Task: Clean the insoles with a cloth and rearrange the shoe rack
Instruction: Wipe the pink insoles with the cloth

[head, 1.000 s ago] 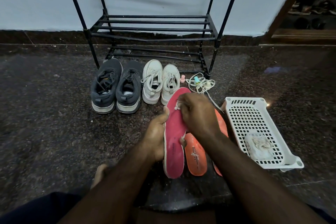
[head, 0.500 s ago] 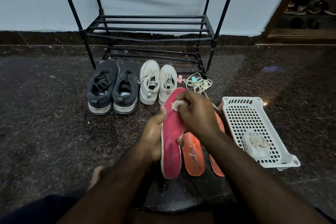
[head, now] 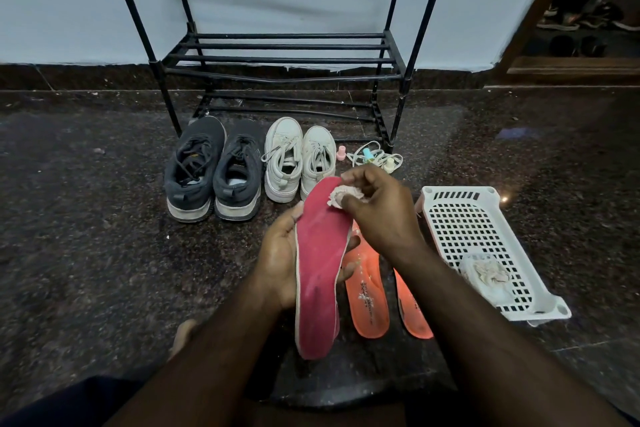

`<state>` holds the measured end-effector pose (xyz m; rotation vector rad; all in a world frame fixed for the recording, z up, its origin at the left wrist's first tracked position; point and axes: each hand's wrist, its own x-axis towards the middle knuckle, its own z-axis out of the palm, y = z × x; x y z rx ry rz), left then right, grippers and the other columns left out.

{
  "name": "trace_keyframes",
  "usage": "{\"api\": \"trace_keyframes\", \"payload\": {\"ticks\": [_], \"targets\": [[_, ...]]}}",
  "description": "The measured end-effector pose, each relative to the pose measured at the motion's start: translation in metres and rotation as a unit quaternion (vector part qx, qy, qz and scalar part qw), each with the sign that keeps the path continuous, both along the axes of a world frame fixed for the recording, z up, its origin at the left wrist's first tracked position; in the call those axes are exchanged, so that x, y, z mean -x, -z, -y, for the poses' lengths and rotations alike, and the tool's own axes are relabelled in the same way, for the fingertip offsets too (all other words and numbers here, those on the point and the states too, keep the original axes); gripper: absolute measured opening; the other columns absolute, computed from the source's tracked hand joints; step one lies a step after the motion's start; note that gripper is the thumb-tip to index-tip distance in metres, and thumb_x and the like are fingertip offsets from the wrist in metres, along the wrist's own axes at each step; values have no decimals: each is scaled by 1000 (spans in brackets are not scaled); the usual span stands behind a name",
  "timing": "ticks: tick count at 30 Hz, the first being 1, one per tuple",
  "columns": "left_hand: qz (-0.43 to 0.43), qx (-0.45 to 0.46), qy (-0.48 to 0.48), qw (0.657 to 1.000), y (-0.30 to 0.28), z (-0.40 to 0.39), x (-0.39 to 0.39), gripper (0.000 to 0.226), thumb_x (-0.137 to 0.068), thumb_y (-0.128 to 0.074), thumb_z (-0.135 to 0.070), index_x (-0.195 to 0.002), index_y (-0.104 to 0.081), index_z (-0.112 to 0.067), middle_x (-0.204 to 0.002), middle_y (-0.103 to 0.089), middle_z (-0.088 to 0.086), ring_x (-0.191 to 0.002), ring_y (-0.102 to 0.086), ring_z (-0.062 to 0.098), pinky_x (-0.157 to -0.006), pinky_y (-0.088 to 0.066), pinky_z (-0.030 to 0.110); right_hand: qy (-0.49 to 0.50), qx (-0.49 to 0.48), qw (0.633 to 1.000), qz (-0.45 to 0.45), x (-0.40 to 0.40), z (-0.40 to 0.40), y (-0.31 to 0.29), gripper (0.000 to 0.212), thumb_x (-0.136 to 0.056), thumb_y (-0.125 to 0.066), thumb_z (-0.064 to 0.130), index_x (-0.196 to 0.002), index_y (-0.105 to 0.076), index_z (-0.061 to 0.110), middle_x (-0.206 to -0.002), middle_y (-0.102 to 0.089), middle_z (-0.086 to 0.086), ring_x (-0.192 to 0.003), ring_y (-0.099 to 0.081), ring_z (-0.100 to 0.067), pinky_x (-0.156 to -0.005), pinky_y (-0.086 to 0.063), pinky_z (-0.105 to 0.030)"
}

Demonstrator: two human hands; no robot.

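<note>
Pink insole [head: 320,263] lies in your left hand [head: 280,263]; your right hand [head: 377,215] pinches the cloth [head: 341,196] on its toe end. Beside, two orange insoles [head: 367,302] wait on the floor. The shoe rack [head: 287,55] has no shoes; most work remains.

The shoe rack [head: 284,55] stood far against the wall. Two pairs of shoes [head: 249,166] sat on the floor [head: 86,236] just before it, a basket [head: 485,246] lay to the right, and two insoles [head: 367,298] lay between.
</note>
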<state>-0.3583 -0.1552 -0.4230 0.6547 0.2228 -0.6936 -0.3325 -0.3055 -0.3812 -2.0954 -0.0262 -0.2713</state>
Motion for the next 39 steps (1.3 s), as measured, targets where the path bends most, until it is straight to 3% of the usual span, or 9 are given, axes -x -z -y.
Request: {"api": "trace_keyframes", "payload": {"ticks": [4,9,12,16,20,27,30,34,39], "targets": [[-13,-11,-23,1000,-3,1,-7,66,-97,-38,-64,-102,-79,-13,-107,-71,14,-93,-64,31,-85,-47,45,-50,81,995,42,8,-13,7,24,-78,-71,9,-94,-69,27,-91,-69,13,-91,-59,-8,-80,-48,-27],[-27,-17,-10,999,3,7,-5,60,-95,-43,-61,-95,-79,-13,-91,-69,9,-72,-60,22,-51,-48,26,-38,243,960,130,5,-17,20,16,-80,-62,4,-91,-66,14,-87,-67,-2,-86,-56,-24,-80,-45,-39],[-26,-7,-1,1000,3,7,-5,58,-91,-47,-59,-101,-77,-11,-92,-69,9,-72,-62,21,-48,-46,24,2,213,968,129,0,-11,18,17,-80,-59,1,-90,-65,13,-86,-66,-3,-84,-59,-26,-78,-47,-40],[-13,-21,-17,1000,4,10,-5,54,-93,-45,-58,-103,-72,-13,-88,-68,8,-66,-61,21,-47,-47,26,-66,239,962,111,9,-20,17,13,-80,-58,5,-86,-63,14,-83,-66,-2,-83,-58,-26,-76,-46,-39],[-8,-31,-7,999,5,9,-3,59,-96,-43,-57,-104,-77,-10,-92,-70,13,-71,-62,23,-47,-48,27,2,209,970,125,0,-9,10,15,-84,-55,0,-87,-61,12,-83,-63,-2,-80,-56,-23,-73,-43,-34],[-6,-41,-26,999,10,11,-6,54,-91,-50,-55,-108,-75,-10,-98,-68,13,-78,-60,26,-67,-44,34,-56,225,967,106,7,-17,10,15,-80,-55,2,-89,-60,13,-85,-64,-4,-84,-57,-26,-76,-47,-41],[-5,-53,-24,998,11,11,-7,57,-90,-50,-56,-118,-70,-10,-98,-70,12,-78,-62,25,-57,-48,31,-9,202,972,118,3,-11,7,18,-81,-54,0,-90,-60,14,-84,-63,-2,-81,-57,-25,-74,-47,-40],[-24,-12,-49,998,-1,12,-3,57,-98,-39,-52,-99,-72,-6,-80,-72,14,-58,-67,26,-44,-53,28,-80,198,974,80,8,-20,13,17,-82,-60,7,-94,-64,18,-89,-67,1,-86,-61,-20,-77,-48,-36],[-6,-28,-59,998,-4,5,-4,70,-100,-30,-63,-93,-80,-15,-85,-70,10,-66,-65,24,-60,-52,32,-46,192,970,143,1,-20,11,17,-77,-68,-2,-90,-70,8,-90,-67,-9,-86,-62,-28,-81,-44,-31]]}}
